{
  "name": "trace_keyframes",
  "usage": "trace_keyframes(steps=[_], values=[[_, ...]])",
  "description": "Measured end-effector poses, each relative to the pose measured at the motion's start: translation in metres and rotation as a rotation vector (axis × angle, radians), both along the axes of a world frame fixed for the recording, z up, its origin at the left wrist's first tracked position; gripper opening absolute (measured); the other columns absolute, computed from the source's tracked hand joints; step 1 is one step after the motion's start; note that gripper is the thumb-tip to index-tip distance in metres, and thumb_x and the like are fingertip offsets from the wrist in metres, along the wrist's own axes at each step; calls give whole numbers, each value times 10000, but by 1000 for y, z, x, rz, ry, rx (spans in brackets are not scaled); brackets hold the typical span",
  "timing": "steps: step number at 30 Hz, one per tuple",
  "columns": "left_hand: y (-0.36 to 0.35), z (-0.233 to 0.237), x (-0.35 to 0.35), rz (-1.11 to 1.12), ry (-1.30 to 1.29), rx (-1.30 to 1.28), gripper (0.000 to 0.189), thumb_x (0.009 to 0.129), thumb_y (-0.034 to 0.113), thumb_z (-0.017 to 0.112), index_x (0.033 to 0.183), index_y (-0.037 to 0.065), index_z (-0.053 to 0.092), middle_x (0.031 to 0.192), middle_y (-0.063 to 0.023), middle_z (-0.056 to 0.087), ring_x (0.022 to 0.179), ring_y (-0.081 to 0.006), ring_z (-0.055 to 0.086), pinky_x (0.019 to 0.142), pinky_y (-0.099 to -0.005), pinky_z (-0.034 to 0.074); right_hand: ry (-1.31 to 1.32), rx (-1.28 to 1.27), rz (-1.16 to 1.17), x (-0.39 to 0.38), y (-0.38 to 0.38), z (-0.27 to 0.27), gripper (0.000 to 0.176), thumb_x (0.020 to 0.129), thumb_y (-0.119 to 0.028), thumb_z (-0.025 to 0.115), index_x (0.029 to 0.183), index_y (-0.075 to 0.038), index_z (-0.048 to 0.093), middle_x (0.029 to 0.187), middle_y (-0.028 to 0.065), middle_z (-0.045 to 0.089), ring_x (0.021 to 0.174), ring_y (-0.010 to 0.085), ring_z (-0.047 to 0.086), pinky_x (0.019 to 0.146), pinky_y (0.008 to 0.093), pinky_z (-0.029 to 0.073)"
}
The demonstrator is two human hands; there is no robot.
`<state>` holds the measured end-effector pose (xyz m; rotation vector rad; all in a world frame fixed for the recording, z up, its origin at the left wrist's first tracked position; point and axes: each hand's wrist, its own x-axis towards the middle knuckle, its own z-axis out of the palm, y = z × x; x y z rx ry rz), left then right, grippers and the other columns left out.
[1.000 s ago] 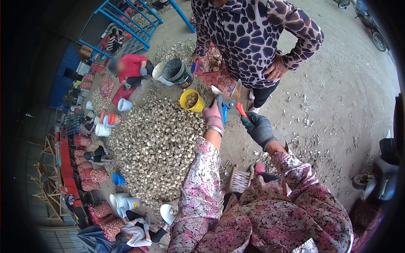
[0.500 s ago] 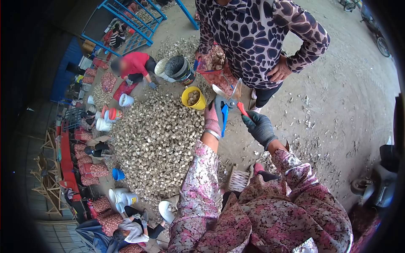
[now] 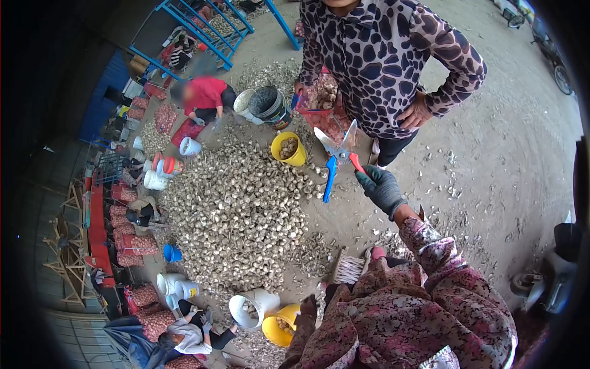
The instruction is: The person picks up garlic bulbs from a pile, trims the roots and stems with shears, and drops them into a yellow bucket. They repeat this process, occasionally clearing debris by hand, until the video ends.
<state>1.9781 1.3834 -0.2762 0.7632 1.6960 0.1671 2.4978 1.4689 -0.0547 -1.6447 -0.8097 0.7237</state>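
One pair of shears (image 3: 342, 156) is noted in front of the wearer, blades spread and pointing away, its red handle gripped and its blue handle hanging free. The right hand (image 3: 382, 190), in a dark grey glove, has its fingers (image 3: 367, 177) clamped on the red handle. The left hand (image 3: 309, 306) is low, dark and only partly visible, near the rim of the lower yellow bucket (image 3: 273, 332); whether its fingers are apart or together, I cannot tell. A white bucket (image 3: 266, 301) sits just beside that yellow one. On the ground to the left spreads a large heap of pale bulbs (image 3: 236, 215), with the upper yellow bucket (image 3: 295, 156), part-filled, at its edge. Beyond the shears stands a person in a spotted shirt (image 3: 384, 67), one hand (image 3: 415, 112) at the hip, beside a red container (image 3: 316, 109) of bulbs. A dark bucket (image 3: 275, 109) is near that container. Farther off, a person in red (image 3: 208, 92) crouches by the heap. Near the wearer's foot lies a low stool (image 3: 349, 268) with a woven seat.
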Motion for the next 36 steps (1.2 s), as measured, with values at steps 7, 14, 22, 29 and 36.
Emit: trace_keyframes(steps=[7, 14, 22, 29, 36], values=[[-77, 18, -25, 215, 88, -212, 442, 866, 368, 573, 1208, 89, 552, 1061, -149, 629, 963, -285, 619, 798, -409, 521, 136, -16, 54, -20, 18, -8, 279, 929, -276, 597, 1033, -22, 651, 632, -4, 528, 533, 83, 488, 518, 276, 421], [-68, 18, -18, 228, 25, -181, 449, 875, 379, 561, 1224, 97, 540, 1078, -156, 620, 969, -291, 618, 800, -413, 522, 285, -2, 40, -40, 30, -9, 270, 924, -273, 615, 988, -14, 659, 640, -44, 532, 530, 61, 487, 502, 247, 419], [-73, 15, -22, 247, 8, -169, 458, 884, 390, 547, 1242, 107, 526, 1099, -164, 610, 976, -298, 616, 802, -416, 523, 242, -54, 101, -49, 29, -10, 322, 928, -302, 601, 1054, -12, 656, 645, -34, 532, 538, 69, 504, 514, 258, 445], [-76, 15, -24, 245, 18, -185, 465, 892, 400, 534, 1258, 115, 514, 1116, -171, 601, 982, -304, 615, 804, -420, 523, 270, -37, 54, -48, 18, -15, 297, 927, -275, 611, 1056, -11, 656, 649, -41, 531, 534, 64, 492, 504, 252, 426], [-82, 17, -29, 250, 19, -188, 472, 900, 411, 522, 1274, 124, 502, 1134, -178, 592, 989, -310, 613, 806, -423, 524, 256, -49, 69, -44, 13, -12, 326, 922, -296, 612, 1079, -13, 649, 658, -24, 546, 542, 71, 504, 515, 260, 443]])
